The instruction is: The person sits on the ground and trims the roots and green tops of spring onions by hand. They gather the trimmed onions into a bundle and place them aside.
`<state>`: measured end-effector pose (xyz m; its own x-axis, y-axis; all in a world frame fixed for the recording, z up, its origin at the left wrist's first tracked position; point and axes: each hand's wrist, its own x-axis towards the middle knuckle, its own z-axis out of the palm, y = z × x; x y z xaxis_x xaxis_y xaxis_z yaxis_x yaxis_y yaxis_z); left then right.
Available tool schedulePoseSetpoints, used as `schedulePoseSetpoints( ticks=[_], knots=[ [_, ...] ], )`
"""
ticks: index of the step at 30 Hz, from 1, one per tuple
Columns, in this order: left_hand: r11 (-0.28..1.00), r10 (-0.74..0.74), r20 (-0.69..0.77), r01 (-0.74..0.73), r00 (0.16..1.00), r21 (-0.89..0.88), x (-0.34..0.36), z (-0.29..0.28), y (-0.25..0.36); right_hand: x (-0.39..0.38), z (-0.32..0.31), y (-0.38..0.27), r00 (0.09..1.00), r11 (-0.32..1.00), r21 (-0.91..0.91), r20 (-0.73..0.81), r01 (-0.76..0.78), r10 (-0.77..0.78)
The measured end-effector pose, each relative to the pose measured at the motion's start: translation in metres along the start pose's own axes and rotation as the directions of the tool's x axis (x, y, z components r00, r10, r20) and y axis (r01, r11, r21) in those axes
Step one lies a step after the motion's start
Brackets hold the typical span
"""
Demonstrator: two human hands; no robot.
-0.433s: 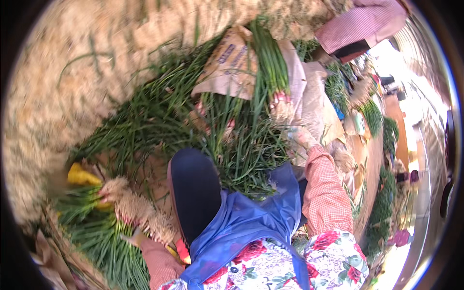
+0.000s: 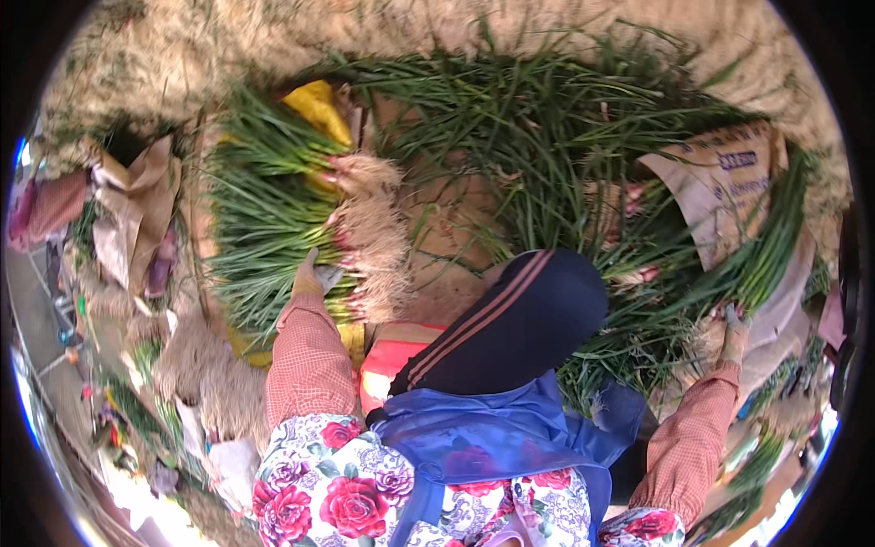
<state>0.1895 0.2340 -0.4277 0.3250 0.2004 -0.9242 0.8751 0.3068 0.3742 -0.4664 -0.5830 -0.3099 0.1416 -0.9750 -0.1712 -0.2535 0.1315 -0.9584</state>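
Greens in a tangled heap [image 2: 510, 118] sprawl beyond and to the right of a worker's dark-trousered knee [image 2: 524, 319], their long, slack leaves looking light by the handful but apt to snag on one another when pulled. At left, a row of bunches [image 2: 264, 219] resembling spring onions lies side by side, leaves outward and pale, shaggy roots [image 2: 378, 237] toward the middle; each bunch should be of modest weight, bendy at the tops and firmer near the pinkish bulbs [image 2: 334, 230]. At far right, a printed paper sheet [image 2: 729, 173] covers part of the heap, with a single bundle [image 2: 775, 237] slanting just beside it, root end toward the worker. Its smooth leaves would likely bruise or slide if squeezed, making the stiffer stalks just above the bulbs the surer hold. The right hand [image 2: 735, 339] touches that root end, though how tightly its grip is closed cannot be told. The left hand [image 2: 312, 281] rests on the row's nearer stalks, its grip showing parted digits; whether any stalks are pinched between them is unclear.
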Motion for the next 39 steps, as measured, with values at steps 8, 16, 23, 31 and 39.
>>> schedulePoseSetpoints(
  ticks=[8,16,23,31,39],
  knots=[
    [0.766,0.202,-0.138,-0.069,0.970,0.640,-0.077,-0.058,0.010,-0.017,0.065,-0.106,0.986,0.580,-0.808,-0.005,-0.102,0.167],
    [-0.344,0.658,0.542,-0.433,0.522,0.833,-0.096,0.056,-0.001,-0.039,0.076,-0.142,0.967,0.823,-0.544,0.252,0.162,-0.024],
    [-0.609,0.389,0.667,-0.366,0.635,0.704,-0.137,0.023,-0.012,-0.087,0.197,-0.215,0.911,0.677,-0.619,0.352,0.400,-0.216],
    [0.304,0.911,-0.071,-0.548,0.406,0.779,-0.066,-0.002,-0.015,-0.199,0.467,-0.234,0.587,0.878,-0.410,0.785,0.248,0.200],
    [0.377,0.765,-0.249,-0.100,0.594,0.921,-0.032,0.069,0.009,-0.313,0.672,-0.089,-0.063,0.832,-0.374,0.898,0.410,0.435]
  ],
)
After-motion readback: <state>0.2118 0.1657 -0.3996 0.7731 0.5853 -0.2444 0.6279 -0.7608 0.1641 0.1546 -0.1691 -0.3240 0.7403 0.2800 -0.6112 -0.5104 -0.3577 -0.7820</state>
